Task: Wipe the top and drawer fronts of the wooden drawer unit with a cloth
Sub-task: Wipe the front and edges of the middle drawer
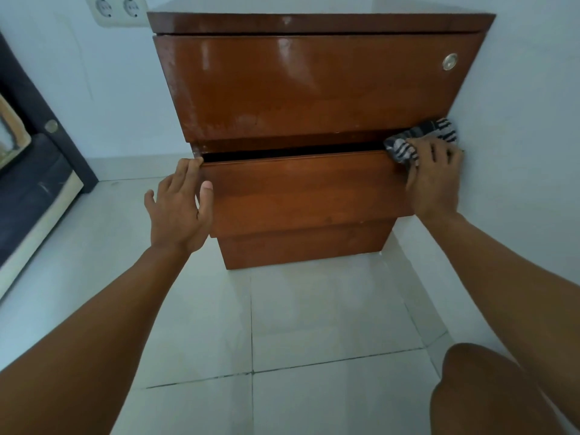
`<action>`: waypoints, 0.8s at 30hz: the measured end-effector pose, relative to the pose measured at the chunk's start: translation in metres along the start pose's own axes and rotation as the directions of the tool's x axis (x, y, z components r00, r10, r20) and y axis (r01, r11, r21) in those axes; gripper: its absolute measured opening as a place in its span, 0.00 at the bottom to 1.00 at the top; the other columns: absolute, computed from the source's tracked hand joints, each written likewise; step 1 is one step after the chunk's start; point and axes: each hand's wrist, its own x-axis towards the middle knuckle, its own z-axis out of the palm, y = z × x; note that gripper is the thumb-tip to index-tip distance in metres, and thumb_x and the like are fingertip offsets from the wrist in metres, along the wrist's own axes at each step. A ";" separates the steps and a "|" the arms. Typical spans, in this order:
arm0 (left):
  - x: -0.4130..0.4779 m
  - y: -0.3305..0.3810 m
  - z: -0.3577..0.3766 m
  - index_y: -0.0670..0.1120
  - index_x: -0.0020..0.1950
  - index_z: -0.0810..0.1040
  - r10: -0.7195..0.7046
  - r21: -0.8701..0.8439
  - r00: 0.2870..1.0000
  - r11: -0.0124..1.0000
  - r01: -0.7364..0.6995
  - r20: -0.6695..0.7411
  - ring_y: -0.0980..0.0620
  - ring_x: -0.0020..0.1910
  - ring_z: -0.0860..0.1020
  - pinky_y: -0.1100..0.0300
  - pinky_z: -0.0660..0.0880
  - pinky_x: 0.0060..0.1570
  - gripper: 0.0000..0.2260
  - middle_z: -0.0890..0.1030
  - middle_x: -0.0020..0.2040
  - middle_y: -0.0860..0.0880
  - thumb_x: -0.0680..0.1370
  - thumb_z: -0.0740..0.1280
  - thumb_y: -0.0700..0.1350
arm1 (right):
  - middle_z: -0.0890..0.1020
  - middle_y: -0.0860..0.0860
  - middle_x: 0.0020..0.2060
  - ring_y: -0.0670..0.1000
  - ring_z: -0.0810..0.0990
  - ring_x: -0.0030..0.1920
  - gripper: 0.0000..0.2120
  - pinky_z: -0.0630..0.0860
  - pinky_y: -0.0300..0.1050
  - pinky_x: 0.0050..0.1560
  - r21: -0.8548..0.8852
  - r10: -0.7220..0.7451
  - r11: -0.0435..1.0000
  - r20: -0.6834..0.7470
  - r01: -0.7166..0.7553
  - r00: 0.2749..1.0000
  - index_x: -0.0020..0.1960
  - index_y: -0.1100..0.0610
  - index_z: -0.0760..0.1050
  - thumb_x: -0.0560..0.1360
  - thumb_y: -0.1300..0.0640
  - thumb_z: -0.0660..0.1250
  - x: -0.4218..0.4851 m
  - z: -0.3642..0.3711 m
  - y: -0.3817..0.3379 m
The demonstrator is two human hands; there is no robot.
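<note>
- The wooden drawer unit (314,89) stands on a pale tiled floor (314,324), its right side close against a white wall (518,120).
- The middle drawer (301,189) is pulled out a little, leaving a dark gap along its top edge.
- The right hand (434,180) presses a black-and-white striped cloth (417,142) on the right end of that drawer's top edge, fingers curled over the cloth, right beside the wall.
- The left hand (179,208) lies open at the drawer's left corner, fingertips on the side edge and thumb on the front, gripping nothing.
- The top drawer front carries a round metal lock (450,61) near its right end.
- A double wall socket (117,9) sits upper left of the unit.
- Dark furniture (31,158) stands at the left, well apart.
- A bare knee (480,394) shows at lower right.
</note>
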 end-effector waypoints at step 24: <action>0.003 -0.017 0.024 0.46 0.78 0.66 0.164 -0.066 0.968 0.981 -0.180 -0.192 0.41 0.66 0.74 0.38 0.70 0.64 0.24 0.72 0.74 0.45 0.85 0.49 0.52 | 0.53 0.53 0.80 0.58 0.53 0.81 0.32 0.57 0.70 0.74 0.351 -0.134 0.928 -0.003 0.126 0.991 0.82 0.44 0.45 0.84 0.45 0.58 -0.170 0.112 -0.317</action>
